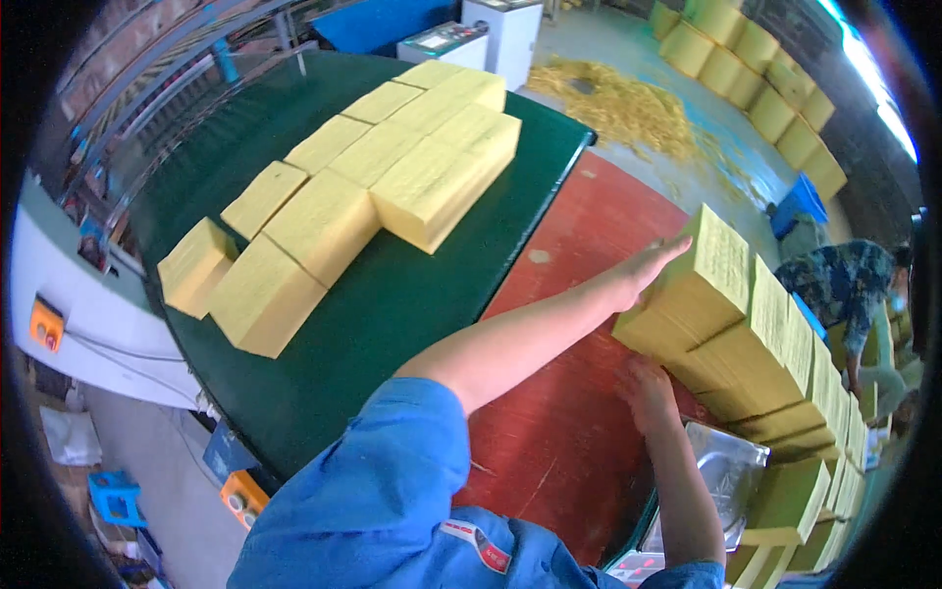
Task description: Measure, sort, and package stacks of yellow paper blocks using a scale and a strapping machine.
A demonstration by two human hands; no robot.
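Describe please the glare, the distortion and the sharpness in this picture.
Head view: the light strip at upper right is blown out to white; the metal tray carries pale reflections. Head view: the green table has a bowed outline, and the corners go black. Head view: the yellow blocks by the left hand look fairly clear, the co-worker softer.

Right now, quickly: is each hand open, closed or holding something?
Left hand: open, against the end of the yellow stack.
Right hand: loosely open, low beside it, holding nothing visible.
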